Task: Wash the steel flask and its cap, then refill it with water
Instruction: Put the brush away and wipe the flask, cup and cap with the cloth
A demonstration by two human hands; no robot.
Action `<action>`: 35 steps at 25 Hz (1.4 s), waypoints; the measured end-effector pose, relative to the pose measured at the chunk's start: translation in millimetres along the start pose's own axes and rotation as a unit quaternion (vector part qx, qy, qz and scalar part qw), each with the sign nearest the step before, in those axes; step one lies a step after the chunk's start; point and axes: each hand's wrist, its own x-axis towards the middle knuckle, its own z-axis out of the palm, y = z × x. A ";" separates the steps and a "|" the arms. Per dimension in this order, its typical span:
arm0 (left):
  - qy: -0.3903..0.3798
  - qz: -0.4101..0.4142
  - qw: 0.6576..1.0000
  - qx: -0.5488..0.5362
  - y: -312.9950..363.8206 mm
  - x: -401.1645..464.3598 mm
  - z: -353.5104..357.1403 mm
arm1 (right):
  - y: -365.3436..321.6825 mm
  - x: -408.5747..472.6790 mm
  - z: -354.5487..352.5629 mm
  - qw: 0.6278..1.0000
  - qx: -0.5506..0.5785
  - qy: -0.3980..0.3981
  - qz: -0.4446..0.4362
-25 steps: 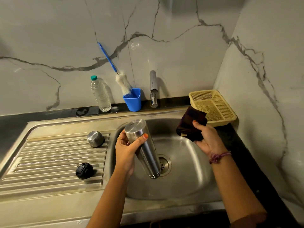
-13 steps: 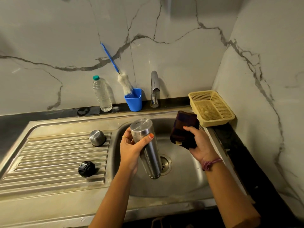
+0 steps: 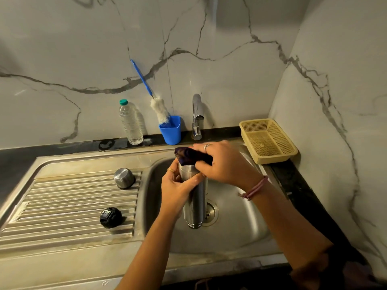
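- Centre of the frame: my left hand (image 3: 178, 186) wraps its fingers and thumb round the upper body of the steel flask (image 3: 194, 197), holding it steeply tilted over the sink (image 3: 240, 233), its lower end just above the drain (image 3: 210, 211). I judge this keeps drips inside the basin.
- Just above it: my right hand (image 3: 223, 162) grips a dark cloth (image 3: 189, 154) and presses it on the flask's raised end, which the cloth hides; the left hand's firm hold braces the flask against this rubbing.
- Left of centre, on the ribbed drainboard (image 3: 62, 206): the steel cap (image 3: 124, 177) sits apart from a black stopper (image 3: 110, 217) nearer the lower left, both set where water can run off and my hands can reach them, untouched now.
- Upper centre: the tap (image 3: 196, 116) shows no water running, so refilling is not yet begun.
- Along the back ledge: a plastic bottle (image 3: 130, 122), a blue cup (image 3: 170, 129) holding a bottle brush (image 3: 159, 109), and at right a yellow basket (image 3: 268, 141).
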 end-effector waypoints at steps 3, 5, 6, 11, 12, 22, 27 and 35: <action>0.009 0.008 1.000 0.008 -4.3 -0.5 -7.0 | 10.0 -13.1 -5.6 0.999 0.024 -0.019 -0.038; 0.002 0.018 1.000 0.020 -7.1 -0.8 -8.6 | 20.3 -18.4 -12.7 0.999 0.039 -0.012 -0.008; -0.005 0.020 1.000 0.021 -8.1 -0.7 -7.4 | 24.9 -17.4 -14.1 0.999 0.034 -0.003 0.015; -0.017 0.011 1.000 0.009 -7.2 2.7 7.1 | 9.9 -0.1 -8.6 1.000 -0.001 -0.019 0.002; -0.004 0.010 1.000 0.004 -6.9 3.8 6.0 | 6.3 -3.5 -9.1 0.999 0.003 -0.033 -0.028; -0.051 0.026 0.998 -0.014 -1.6 12.1 6.3 | 22.1 -3.4 -8.5 0.998 0.062 0.014 -0.011; -0.013 0.005 0.997 -0.078 -1.0 14.8 2.7 | 35.9 -25.6 -3.4 0.943 0.322 0.033 0.080; -0.009 -0.098 0.974 -0.206 8.2 24.5 2.8 | 24.7 -29.8 48.2 0.853 0.463 0.104 0.216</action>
